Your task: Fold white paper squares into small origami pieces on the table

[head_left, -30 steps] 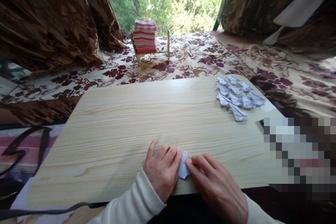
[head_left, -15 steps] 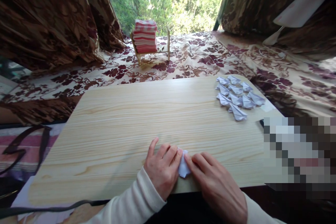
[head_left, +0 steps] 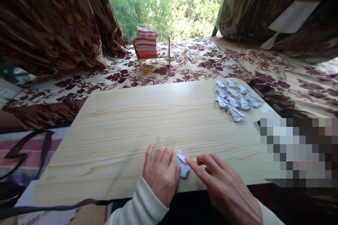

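A small piece of folded white paper (head_left: 183, 164) lies on the near edge of the wooden table. Its left side is under the fingers of my left hand (head_left: 161, 172), which press it down; the thumb rests along its lower left. A narrow folded flap runs slantwise across its top. From the right, my right hand (head_left: 221, 179) reaches in with the index finger stretched out, its tip touching the flap. The other right fingers are loosely bent, and the right thumb is hidden.
Several folded white paper pieces (head_left: 235, 98) are grouped at the table's far right corner. The pale wooden table (head_left: 118, 126) has rounded corners. Beyond it, a small rack holds stacked red-and-white cloths (head_left: 146, 43). A white lamp (head_left: 294, 15) stands at right. A pixelated patch covers the right edge.
The right fingers have drawn back slightly from the paper, leaving the index fingertip on it. More of the paper and its flap shows. The view has tilted up a little.
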Motion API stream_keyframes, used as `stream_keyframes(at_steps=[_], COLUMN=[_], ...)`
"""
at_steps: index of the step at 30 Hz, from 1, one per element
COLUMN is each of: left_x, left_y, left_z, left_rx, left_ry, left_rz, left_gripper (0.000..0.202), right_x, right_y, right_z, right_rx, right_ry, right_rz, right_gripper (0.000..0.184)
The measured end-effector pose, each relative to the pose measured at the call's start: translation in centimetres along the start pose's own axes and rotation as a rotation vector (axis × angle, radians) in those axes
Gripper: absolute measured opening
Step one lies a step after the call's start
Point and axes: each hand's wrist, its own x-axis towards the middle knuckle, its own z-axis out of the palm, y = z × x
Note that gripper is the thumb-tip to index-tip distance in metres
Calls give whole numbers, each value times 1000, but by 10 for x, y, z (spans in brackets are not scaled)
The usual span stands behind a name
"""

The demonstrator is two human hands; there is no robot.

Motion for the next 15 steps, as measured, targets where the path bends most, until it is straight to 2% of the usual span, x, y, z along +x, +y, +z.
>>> stream_keyframes(at_steps=[5,10,15], left_x=[-9,-16,-13], left_y=[3,0,-3], left_z=[-12,-13,-10], left_rx=[-97,-134,-137], left_ry=[-29,-4,9], left_rz=[-73,6,41], left_gripper=[25,23,20], right_x=[9,26,25], right_y=[3,23,24], right_z=[5,0,-6], right_rx=[-4,8,64], right_ry=[-48,-123,-64], right_rz=[-28,-103,-73], right_gripper=[37,26,31])
